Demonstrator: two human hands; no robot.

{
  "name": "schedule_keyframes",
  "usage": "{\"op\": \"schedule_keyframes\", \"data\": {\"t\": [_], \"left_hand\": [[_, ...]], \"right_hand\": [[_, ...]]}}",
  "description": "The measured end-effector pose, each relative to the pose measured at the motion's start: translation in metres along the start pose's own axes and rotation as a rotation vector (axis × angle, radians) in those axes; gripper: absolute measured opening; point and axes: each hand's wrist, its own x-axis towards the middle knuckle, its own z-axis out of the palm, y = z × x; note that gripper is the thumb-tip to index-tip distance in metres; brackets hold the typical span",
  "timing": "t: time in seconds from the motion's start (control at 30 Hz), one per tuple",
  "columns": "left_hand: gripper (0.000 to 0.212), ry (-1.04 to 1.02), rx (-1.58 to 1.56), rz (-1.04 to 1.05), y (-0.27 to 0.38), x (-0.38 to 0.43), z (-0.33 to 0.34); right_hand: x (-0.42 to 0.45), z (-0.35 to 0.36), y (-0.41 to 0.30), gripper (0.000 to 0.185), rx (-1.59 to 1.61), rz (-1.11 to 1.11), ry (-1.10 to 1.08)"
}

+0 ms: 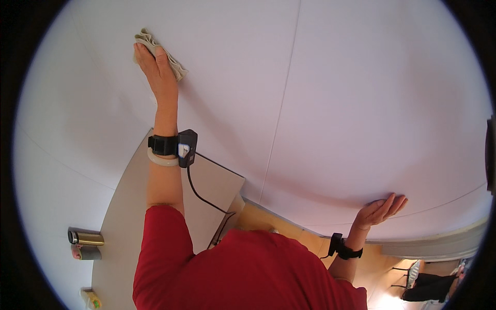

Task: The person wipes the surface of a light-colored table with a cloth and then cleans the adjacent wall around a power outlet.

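My left hand (157,73) is raised against a pale wall (232,97) and grips a folded beige cloth (170,64). The cloth lies flat to the wall under the palm and fingers, with its pleated edge showing beside the thumb. Lower and to the right, my right hand (381,211) is at the same wall with its fingers apart and nothing seen in it. Whether its palm rests on the wall or stands just off it is hard to tell. Each wrist bears a black strapped device, and a cable runs from the left one (187,149).
A beige tabletop (124,221) stands against the wall below my left arm. At its far left are a gold metal flask (89,238), a grey-and-pink roll-like item (87,252) and a yellow-and-white packet (91,299). A person in black trousers (426,286) is at lower right, by a stool (414,274).
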Motion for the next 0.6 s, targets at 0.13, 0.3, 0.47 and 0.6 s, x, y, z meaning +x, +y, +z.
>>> {"op": "schedule_keyframes", "data": {"t": [0.13, 0.3, 0.47, 0.6], "left_hand": [[0.063, -0.022, 0.081, -0.027, -0.032, -0.067, 0.014], [0.066, -0.125, -0.025, -0.510, -0.042, -0.217, 0.013], [0.064, -0.184, -0.073, -0.403, 0.000, -0.214, 0.016], [0.059, -0.274, -0.027, 0.231, 0.059, -0.162, 0.027]], "right_hand": [[-0.004, 0.004, 0.003, 0.034, -0.036, 0.020, 0.012], [-0.002, 0.006, 0.000, 0.033, -0.049, -0.004, 0.010], [-0.001, 0.009, -0.002, 0.034, -0.051, 0.004, 0.023], [-0.002, 0.009, 0.002, 0.035, -0.053, -0.006, 0.052]]}}
